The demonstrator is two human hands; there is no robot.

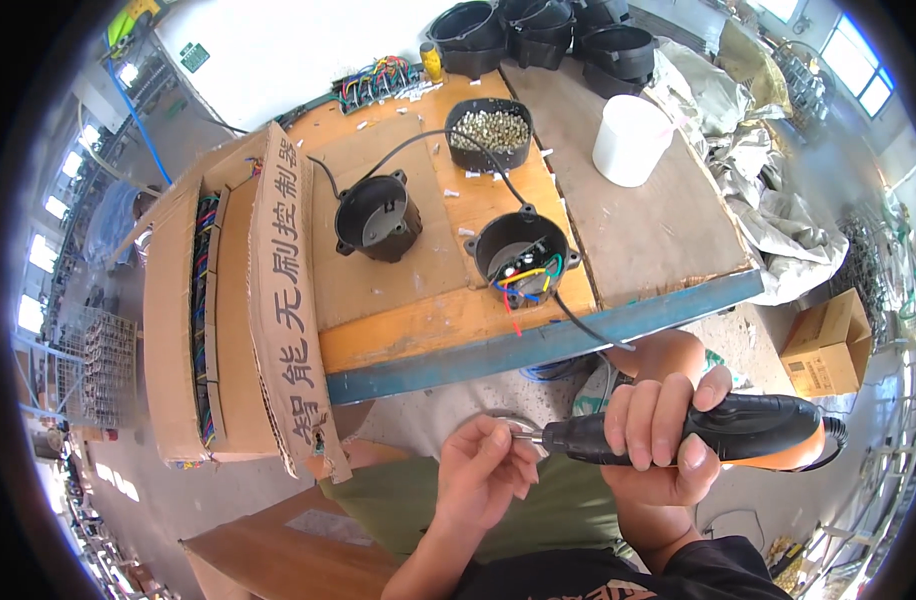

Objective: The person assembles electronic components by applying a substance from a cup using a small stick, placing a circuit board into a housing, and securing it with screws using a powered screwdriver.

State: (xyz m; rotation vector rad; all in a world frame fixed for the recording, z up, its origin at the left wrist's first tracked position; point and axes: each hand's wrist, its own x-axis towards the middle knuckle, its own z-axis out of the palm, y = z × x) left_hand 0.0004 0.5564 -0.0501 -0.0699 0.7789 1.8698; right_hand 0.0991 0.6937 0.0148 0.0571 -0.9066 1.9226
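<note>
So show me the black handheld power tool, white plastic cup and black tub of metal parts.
Black handheld power tool (756, 426), head view: rear body.
White plastic cup (626, 150), head view: side wall.
Black tub of metal parts (468, 159), head view: front wall.

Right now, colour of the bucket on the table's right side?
White bucket; head view shows it best.

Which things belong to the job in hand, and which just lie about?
Likely in the job:
black handheld power tool, in the right hand
its silver metal bit, at the left hand
black round plastic housing with coloured wires

Apparently lying about:
white plastic tub
crumpled whitish sacks
</note>
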